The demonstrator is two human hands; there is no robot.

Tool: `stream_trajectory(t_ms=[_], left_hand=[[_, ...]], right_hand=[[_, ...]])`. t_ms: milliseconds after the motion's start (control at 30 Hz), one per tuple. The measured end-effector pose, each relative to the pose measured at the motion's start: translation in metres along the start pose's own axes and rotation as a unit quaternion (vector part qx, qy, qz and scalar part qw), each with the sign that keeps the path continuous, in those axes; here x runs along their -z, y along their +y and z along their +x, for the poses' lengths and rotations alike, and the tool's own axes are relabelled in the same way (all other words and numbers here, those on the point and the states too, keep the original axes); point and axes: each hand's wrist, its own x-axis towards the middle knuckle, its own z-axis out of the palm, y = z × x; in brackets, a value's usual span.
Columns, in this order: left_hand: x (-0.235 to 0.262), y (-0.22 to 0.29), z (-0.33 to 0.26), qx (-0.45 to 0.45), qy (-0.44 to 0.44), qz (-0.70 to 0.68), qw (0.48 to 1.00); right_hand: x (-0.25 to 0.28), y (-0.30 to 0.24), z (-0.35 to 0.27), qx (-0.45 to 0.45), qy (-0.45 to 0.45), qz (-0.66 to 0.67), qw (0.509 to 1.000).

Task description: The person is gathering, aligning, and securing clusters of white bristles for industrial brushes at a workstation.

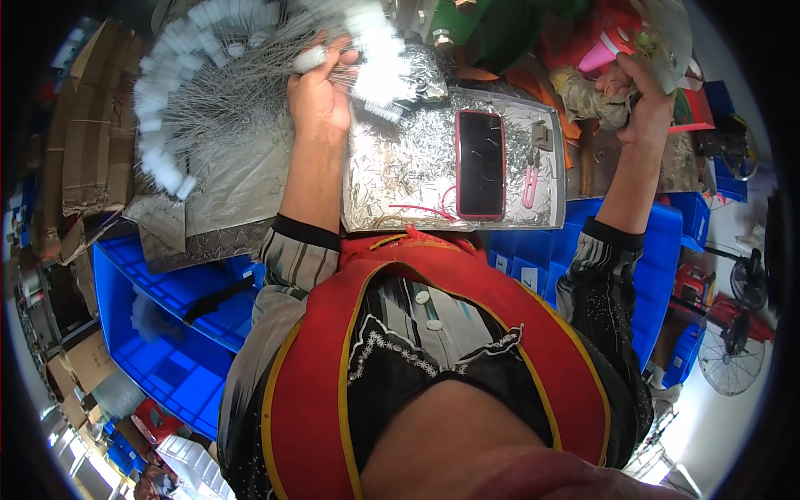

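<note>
A large fan of thin-wire brushes with white bristle heads (162,117) spreads over the left of the bench. My left hand (321,96) is among their wires, its fingers closed on a small white-headed brush (310,59). Other wires pass behind and beside these fingers, so how many it grips is unclear. At the upper right my right hand (637,96) is curled against a pale, crumpled, cloth-like bundle (587,98). Part of that bundle is hidden by the fingers. Just above them is a pink cone-shaped piece (598,55).
Between my arms a shallow tray (400,192) is strewn with cut wire bits. On it lie a phone (481,162) and a pink-handled cutter (530,185). Green machinery (479,33) stands behind. Blue bins (167,358) sit below the bench; cardboard boxes (100,117) stand left.
</note>
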Motion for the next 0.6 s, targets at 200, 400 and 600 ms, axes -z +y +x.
stream_trajectory(t_ms=[200,400,600], left_hand=[[-0.003,-0.005,0.000,-0.004,0.014,-0.011,1.000],[-0.005,-0.003,-0.003,-0.005,0.033,0.009,0.999],[-0.006,0.000,-0.003,0.007,0.032,0.016,0.999]], right_hand=[[0.001,0.006,-0.003,-0.009,0.016,0.015,1.000],[0.000,0.011,-0.005,0.011,0.003,0.017,1.000],[0.002,0.001,-0.004,-0.016,0.005,0.000,1.000]])
